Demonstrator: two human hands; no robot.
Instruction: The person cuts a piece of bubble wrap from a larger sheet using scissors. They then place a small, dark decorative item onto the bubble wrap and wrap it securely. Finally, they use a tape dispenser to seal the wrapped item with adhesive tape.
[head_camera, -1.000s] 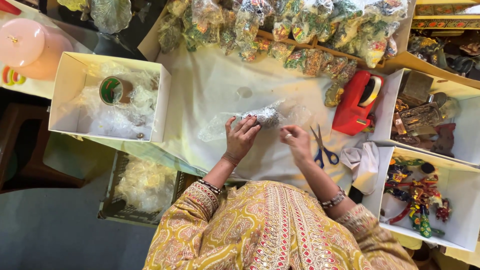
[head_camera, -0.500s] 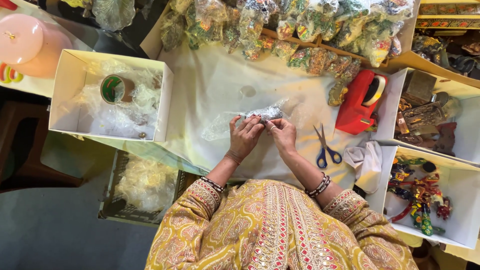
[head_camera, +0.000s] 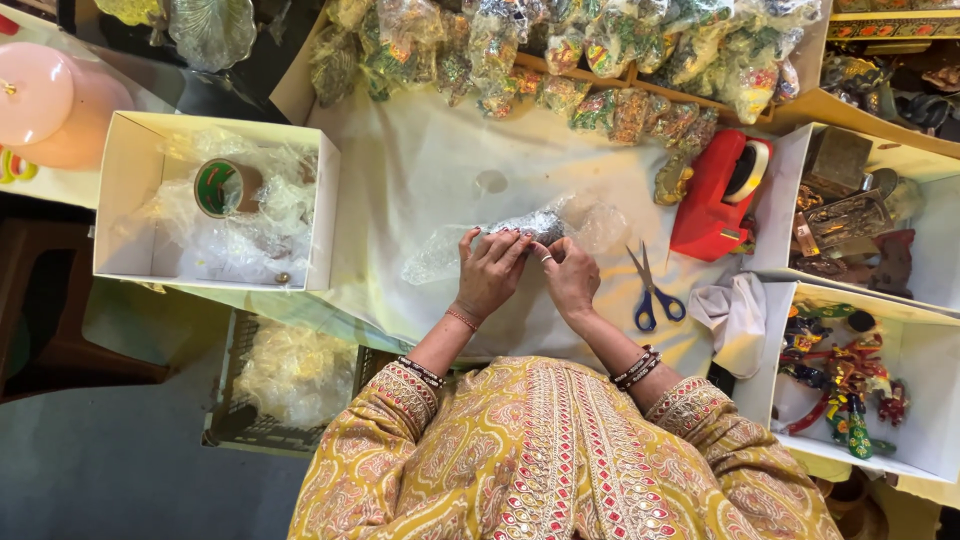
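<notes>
Bubble-wrapped bundle (head_camera: 525, 228) is clamped by fingers of left hand (head_camera: 490, 275) and right hand (head_camera: 570, 278); blue-handled scissors (head_camera: 648, 290) lie near.

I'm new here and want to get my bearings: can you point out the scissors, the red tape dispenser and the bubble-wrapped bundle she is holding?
blue-handled scissors (head_camera: 648, 290): head view, on the pivot where the blades cross.
red tape dispenser (head_camera: 712, 200): head view, on its red body.
bubble-wrapped bundle (head_camera: 535, 224): head view, on the wrap above the fingers.
</notes>
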